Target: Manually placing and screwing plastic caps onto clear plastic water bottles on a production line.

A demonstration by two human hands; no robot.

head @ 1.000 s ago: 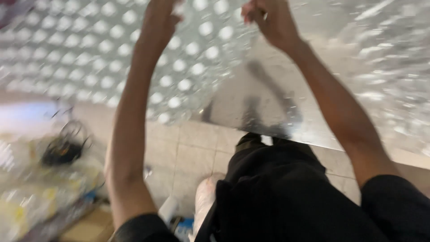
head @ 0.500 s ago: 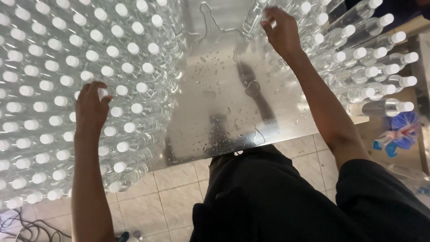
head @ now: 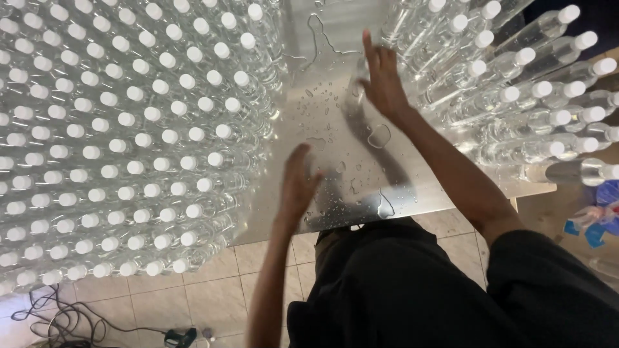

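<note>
A shiny metal table is wet with water drops along a bare strip down its middle. Several clear plastic bottles with white caps stand packed in rows on its left part, and another block of bottles stands on the right. My left hand lies flat on the wet metal near the front edge, fingers apart, beside the left block. My right hand is farther back, fingers spread, touching the bottles at the edge of the right block. Neither hand holds anything.
Beige floor tiles show below the table's front edge. Black cables and a small tool lie on the floor at lower left. A blue and white package sits at the right edge. My dark clothing fills the lower right.
My left hand has come off the left bottle block, moving right and down onto the bare wet strip. My right hand has dropped slightly toward the right block. The view has shifted.
</note>
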